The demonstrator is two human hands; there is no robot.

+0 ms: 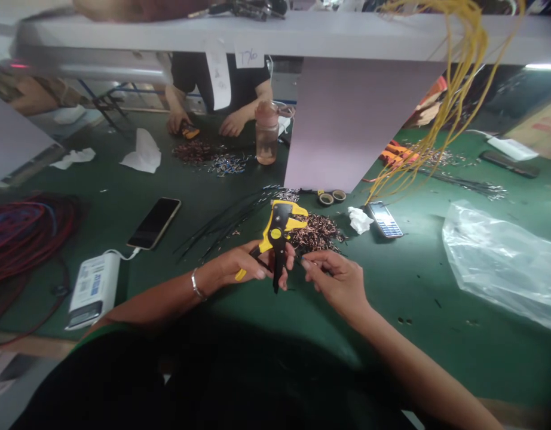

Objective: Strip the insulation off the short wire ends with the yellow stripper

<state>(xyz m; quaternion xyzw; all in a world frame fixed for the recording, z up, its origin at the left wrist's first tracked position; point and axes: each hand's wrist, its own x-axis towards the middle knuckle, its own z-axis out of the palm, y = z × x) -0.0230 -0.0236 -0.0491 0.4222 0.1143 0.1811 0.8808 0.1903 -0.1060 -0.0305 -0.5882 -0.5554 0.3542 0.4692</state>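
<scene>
Here you are with the yellow-and-black hand tool (276, 234) upright in your left hand (239, 260), fingers wrapped round its handles, just to the left of the pile of copper-toned bits (319, 233). Your right hand (340, 280) is on the near side of that pile, thumb and fingers drawn into a narrow pinch — what sits between the tips, I cannot tell. Black wires (222, 221) fan out on the surface (401, 286), left of the pile. To the pile's right come a crumpled tissue (360, 220) and a lit phone (385, 220) — and, well beyond those, a clear plastic bag (495, 263). Two small rings (325, 199) lie just behind the pile.
</scene>
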